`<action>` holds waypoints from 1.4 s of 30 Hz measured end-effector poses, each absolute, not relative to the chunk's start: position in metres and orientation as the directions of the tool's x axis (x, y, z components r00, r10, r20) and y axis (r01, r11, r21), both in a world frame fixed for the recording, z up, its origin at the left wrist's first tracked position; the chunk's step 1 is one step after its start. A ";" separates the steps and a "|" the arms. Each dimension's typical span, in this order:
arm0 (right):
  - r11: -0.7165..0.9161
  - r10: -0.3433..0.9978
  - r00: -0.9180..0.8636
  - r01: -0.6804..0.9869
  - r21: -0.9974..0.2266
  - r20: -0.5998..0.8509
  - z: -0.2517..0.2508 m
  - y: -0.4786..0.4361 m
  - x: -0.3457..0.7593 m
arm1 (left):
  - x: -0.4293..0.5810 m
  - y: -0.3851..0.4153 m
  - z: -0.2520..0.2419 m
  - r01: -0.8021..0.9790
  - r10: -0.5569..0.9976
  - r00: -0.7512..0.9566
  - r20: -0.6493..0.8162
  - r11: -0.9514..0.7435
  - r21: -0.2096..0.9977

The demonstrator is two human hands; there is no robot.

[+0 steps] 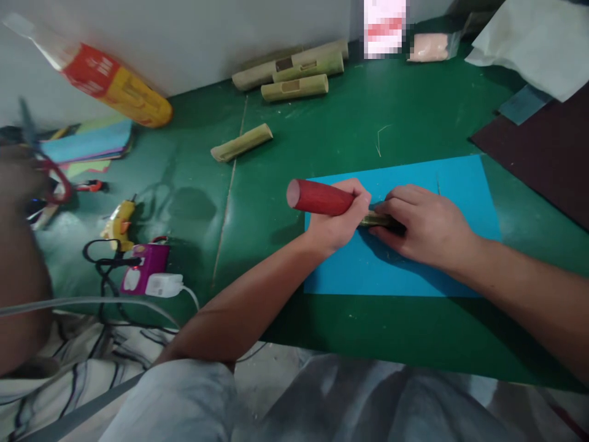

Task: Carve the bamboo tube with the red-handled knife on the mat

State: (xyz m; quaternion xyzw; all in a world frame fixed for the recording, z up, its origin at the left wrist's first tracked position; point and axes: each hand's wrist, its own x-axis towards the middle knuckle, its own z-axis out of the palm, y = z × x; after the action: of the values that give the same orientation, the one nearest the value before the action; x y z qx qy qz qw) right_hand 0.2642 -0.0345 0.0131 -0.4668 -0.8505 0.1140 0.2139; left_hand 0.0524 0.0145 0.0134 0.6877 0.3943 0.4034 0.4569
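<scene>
My left hand (338,215) is wrapped round a thick red handle (317,196), whose blunt end points left; the tool's other end is hidden by the hand. Just to the right, my right hand (416,221) grips a short greenish bamboo piece (377,219) between thumb and fingers. The bamboo lies low over a blue sheet (391,279), and its left end reaches my left hand. Whether the tool touches the bamboo cannot be made out.
Bamboo tubes (294,88) with cut openings lie at the back, another (242,143) nearer. At left are a bottle (115,83), a yellow glue gun (119,224), a purple power strip (146,268) with cables, and another person's arm (23,258). Dark sheets (543,153) lie right.
</scene>
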 end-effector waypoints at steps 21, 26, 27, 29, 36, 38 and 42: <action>0.569 0.820 -0.524 0.709 -0.415 0.230 0.011 -0.029 0.270 | 0.045 0.014 0.026 0.131 0.789 0.572 0.226 -0.360 0.924; 0.575 0.818 -0.510 0.725 -0.380 0.264 0.009 -0.028 0.271 | 0.054 0.014 0.013 0.051 0.907 0.319 0.274 -0.305 0.951; 0.577 0.817 -0.506 0.725 -0.376 0.276 0.009 -0.029 0.270 | 0.055 0.014 0.012 0.069 0.909 0.319 0.270 -0.306 0.950; 0.579 0.815 -0.500 0.725 -0.373 0.293 0.007 -0.030 0.270 | 0.056 0.013 0.014 0.108 0.907 0.341 0.246 -0.298 0.949; 0.630 0.769 -0.505 0.701 -0.334 0.392 0.002 -0.032 0.275 | 0.053 0.006 0.022 0.052 0.931 0.303 0.205 -0.231 0.972; 0.655 0.744 -0.516 0.689 -0.310 0.425 0.001 -0.033 0.277 | 0.052 0.006 0.022 -0.059 0.949 0.202 0.240 -0.233 0.971; 0.702 0.683 -0.534 0.668 -0.246 0.498 0.001 -0.034 0.279 | 0.049 0.006 0.024 -0.091 0.935 0.121 0.334 -0.325 0.941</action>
State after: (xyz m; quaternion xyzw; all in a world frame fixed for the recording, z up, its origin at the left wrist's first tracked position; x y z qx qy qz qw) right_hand 0.2791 -0.0343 0.0013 -0.3856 -0.8757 0.0129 0.2903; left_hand 0.0491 0.0063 0.0241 0.5915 0.3566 0.5589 0.4589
